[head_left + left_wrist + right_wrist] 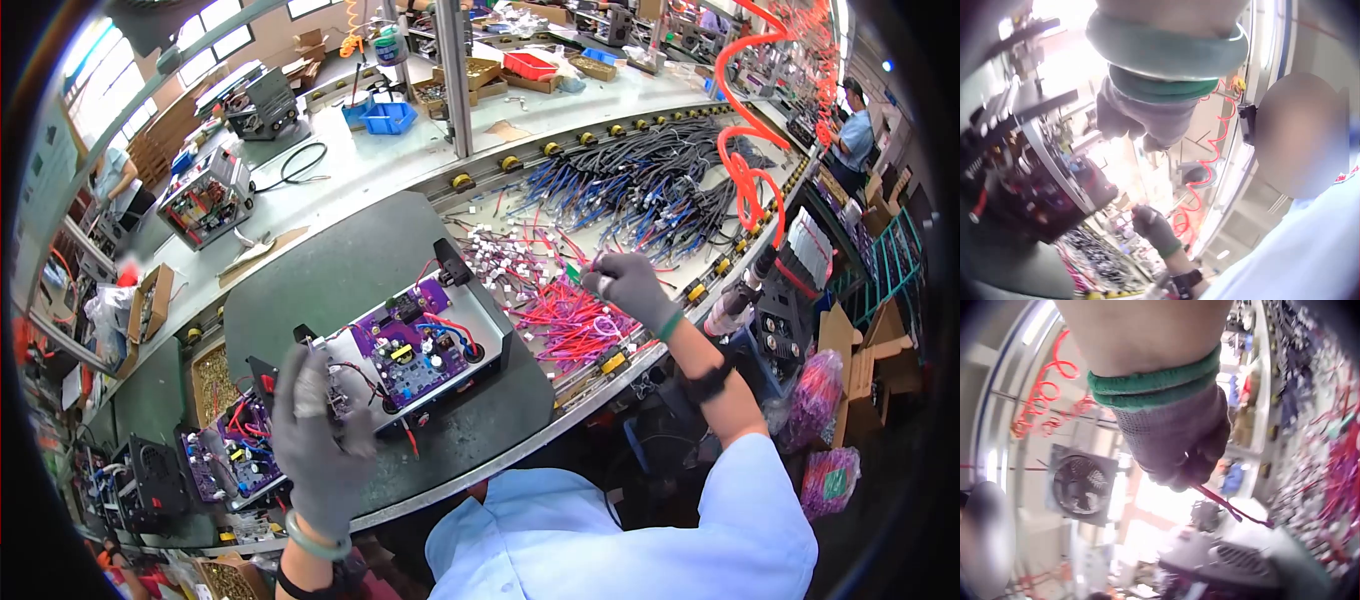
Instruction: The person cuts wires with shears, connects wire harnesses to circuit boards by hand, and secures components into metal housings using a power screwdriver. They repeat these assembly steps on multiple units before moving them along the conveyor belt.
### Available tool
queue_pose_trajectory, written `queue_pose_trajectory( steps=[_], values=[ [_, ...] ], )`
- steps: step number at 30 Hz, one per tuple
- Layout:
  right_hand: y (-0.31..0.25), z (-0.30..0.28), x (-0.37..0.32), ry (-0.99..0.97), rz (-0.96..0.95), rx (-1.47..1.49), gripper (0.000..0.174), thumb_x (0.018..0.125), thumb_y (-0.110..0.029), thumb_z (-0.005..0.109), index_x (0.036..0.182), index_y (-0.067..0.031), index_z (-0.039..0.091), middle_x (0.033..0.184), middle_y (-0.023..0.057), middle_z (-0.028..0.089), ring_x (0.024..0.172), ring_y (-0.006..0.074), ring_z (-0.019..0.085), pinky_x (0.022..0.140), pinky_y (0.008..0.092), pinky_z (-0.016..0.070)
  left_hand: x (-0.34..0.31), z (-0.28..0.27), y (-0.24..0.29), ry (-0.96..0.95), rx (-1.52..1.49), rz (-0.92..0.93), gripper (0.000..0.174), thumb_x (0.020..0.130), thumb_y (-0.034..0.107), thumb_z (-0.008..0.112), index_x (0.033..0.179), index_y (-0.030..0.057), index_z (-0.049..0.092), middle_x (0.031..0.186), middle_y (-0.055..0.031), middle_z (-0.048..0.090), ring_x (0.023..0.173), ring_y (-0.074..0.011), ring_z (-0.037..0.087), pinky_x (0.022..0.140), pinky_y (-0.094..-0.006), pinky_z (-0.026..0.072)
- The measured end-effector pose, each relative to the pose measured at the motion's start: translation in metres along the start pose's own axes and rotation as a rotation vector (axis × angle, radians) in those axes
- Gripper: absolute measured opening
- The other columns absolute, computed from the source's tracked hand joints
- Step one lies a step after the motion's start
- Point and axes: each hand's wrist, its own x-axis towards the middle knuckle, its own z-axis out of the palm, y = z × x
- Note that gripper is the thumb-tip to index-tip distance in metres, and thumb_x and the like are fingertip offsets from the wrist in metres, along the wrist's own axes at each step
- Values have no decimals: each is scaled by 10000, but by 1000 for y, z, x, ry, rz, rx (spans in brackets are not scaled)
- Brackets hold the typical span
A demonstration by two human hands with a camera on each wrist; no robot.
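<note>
My gloved right hand (635, 290) is above the pile of red and pink wires (575, 325), its fingers curled. In the right wrist view this hand (1175, 440) pinches a thin red wire lead (1219, 501), whose ends stick out past the fingertips. My gloved left hand (322, 445) is raised at the near left end of an open metal chassis (490, 335), fingers apart and loosely bent. Nothing shows in its grasp in the left wrist view, where the left hand (1147, 119) hangs relaxed. Inside the chassis sits a purple circuit board (420, 370) with coloured wires.
Behind the wires lies a heap of black and blue cables (620, 185). A second chassis with a purple board (215, 465) stands at the left. A red coiled air hose (735, 150) hangs at the right above a power screwdriver (735, 300). Roller rails edge the bench.
</note>
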Motion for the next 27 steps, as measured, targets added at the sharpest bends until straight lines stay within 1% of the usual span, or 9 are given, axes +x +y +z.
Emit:
queue_pose_trajectory(
  steps=[2,4,8,12,13,17,21,24,27],
  values=[
    [-77,-26,-20,-127,-21,260,148,869,-150,763,914,-10,750,707,81,682,624,142,604,604,311,486,-7,-13,22,-249,-547,2,461,870,28,709,1314,-13,591,1266,-197,627,1030,-301,677,900,-350,549],
    [-125,-31,-38,-303,-149,417,84,859,-93,762,889,-20,734,739,57,691,671,121,628,610,306,490,-29,3,43,-396,-872,-219,431,913,68,689,1329,8,593,1195,-153,659,996,-233,671,873,-329,545],
    [-171,27,-55,-386,-527,387,123,810,-74,774,917,-40,727,760,69,677,693,172,661,629,310,503,-56,47,89,-554,-1256,-452,394,940,238,682,1272,37,615,987,-171,702,886,-300,711,797,-415,542],
    [-175,70,-60,-469,-390,381,185,713,-115,814,842,-18,723,726,93,653,672,196,655,621,315,507,-84,56,92,-366,-1119,-556,207,991,205,592,1149,76,631,863,-184,645,806,-385,653,713,-444,513],
    [-176,77,-61,-553,-301,469,176,718,-115,813,819,-4,722,724,98,653,666,198,654,607,307,502,-94,53,83,-473,-1091,-560,212,1049,213,556,1145,34,615,859,-114,625,766,-183,617,693,-362,498],
    [-182,95,-64,-664,-368,448,196,770,-146,806,855,13,727,727,97,661,678,184,657,624,308,510,-111,40,66,-558,-1345,-798,279,1062,283,557,1161,34,636,887,-8,613,821,-77,579,691,-279,484],
    [-175,88,-51,-332,-312,561,243,858,-230,798,905,0,736,766,77,669,674,157,631,621,289,490,-101,21,67,-646,-1537,-1162,311,1076,245,527,1284,38,630,960,6,632,857,-56,544,746,-237,487],
    [-178,87,-61,-151,-412,535,236,875,-221,795,945,-6,728,794,78,672,688,145,616,632,280,485,-105,29,71,-543,-1648,-1160,293,1069,231,540,1266,38,640,936,8,623,834,-44,536,733,-234,480],
    [-177,89,-72,-268,-391,667,154,862,-99,782,951,6,712,856,87,690,754,159,662,683,301,525,-104,38,73,-524,-1475,-1085,251,1052,236,578,1175,37,667,842,17,605,756,-49,542,659,-245,467]
  ],
)
